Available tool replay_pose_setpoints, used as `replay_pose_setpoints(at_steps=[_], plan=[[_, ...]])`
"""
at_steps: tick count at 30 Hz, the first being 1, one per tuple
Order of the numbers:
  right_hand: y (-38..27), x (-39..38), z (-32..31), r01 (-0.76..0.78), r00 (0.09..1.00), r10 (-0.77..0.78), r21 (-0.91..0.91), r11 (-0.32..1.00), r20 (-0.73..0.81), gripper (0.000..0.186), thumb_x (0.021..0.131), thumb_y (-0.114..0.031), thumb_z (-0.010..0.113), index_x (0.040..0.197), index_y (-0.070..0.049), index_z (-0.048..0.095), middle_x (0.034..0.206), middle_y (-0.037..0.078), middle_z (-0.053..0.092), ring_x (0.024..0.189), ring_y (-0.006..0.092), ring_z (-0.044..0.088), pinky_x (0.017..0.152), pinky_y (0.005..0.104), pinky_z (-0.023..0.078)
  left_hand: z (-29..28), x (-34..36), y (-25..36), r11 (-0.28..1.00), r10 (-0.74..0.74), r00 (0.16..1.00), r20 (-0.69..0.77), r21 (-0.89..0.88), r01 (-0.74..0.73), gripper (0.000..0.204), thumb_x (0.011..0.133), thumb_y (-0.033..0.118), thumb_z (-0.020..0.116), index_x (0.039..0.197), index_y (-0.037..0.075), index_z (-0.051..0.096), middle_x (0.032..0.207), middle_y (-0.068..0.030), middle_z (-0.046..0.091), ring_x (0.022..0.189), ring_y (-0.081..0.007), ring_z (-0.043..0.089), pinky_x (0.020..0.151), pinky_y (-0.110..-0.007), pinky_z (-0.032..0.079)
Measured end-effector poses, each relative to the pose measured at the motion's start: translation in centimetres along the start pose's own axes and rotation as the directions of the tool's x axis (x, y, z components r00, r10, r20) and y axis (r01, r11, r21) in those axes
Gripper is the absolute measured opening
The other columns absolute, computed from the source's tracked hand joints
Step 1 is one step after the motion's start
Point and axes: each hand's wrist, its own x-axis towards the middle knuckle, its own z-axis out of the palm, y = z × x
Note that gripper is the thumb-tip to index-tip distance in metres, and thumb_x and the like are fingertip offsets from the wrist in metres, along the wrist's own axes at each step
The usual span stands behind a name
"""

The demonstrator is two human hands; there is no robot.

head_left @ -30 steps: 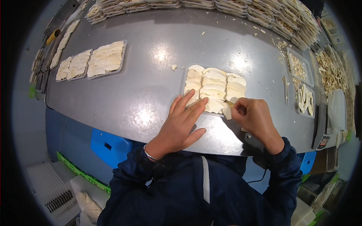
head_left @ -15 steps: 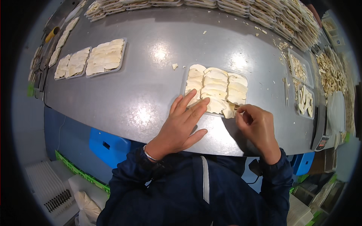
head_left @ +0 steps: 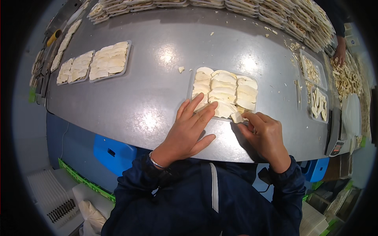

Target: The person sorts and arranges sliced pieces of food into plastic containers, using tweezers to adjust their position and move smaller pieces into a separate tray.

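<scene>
A clear plastic tray (head_left: 190, 84) lies on the metal table, with thin cream-coloured slices (head_left: 223, 87) overlapping in three columns inside it. My left hand (head_left: 189, 128) is spread, its fingertips resting on the slices at the tray's near left part. At the near right corner, my right hand (head_left: 264, 133) pinches a small pale slice (head_left: 236, 117) between thumb and fingers, over the tray's near edge. Just behind that slice, a darker patch shows in the right column. What lies beneath the top slices is mostly hidden.
Filled trays (head_left: 110, 59) stand at the left; stacked trays (head_left: 275, 17) line the far edge. At right are a tray of scraps (head_left: 311, 70), a tray of strips (head_left: 319, 104), a scale (head_left: 335, 135) and a heap of pieces (head_left: 346, 80), where another person's hand (head_left: 340, 54) reaches.
My right hand has shifted slightly left and down, and the pale slice now shows raised in its pinch. My left hand stays put. Another person's hand has appeared at the heap.
</scene>
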Motion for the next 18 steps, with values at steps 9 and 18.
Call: replay_pose_setpoints(at_steps=[9,18], plan=[[0.08,0.14,0.33,0.025,0.999,-0.025,-0.002,1.000,-0.025,0.024,0.073,-0.011,0.080,0.095,-0.006,0.070,0.064,0.005,0.059,0.053,0.0204,0.059,0.049,0.0331,0.047,0.06,-0.04,0.01,1.000,-0.004,1.000,0.002,-0.001,0.004,0.062,0.084,0.027,0.069,0.134,-0.001,0.047,0.148,-0.0133,0.046,0.143,-0.0408,0.029,0.114,-0.056,0.021],[0.02,0.21,0.27,0.026,1.000,-0.026,-0.003,1.000,-0.006,0.027,0.074,-0.012,0.081,0.097,-0.005,0.070,0.064,0.005,0.059,0.053,0.0214,0.060,0.050,0.0334,0.048,0.06,-0.05,-0.02,1.000,-0.005,1.000,0.001,-0.007,0.005,0.062,0.084,0.027,0.070,0.134,-0.001,0.047,0.148,-0.0134,0.046,0.143,-0.0408,0.029,0.114,-0.057,0.021]])
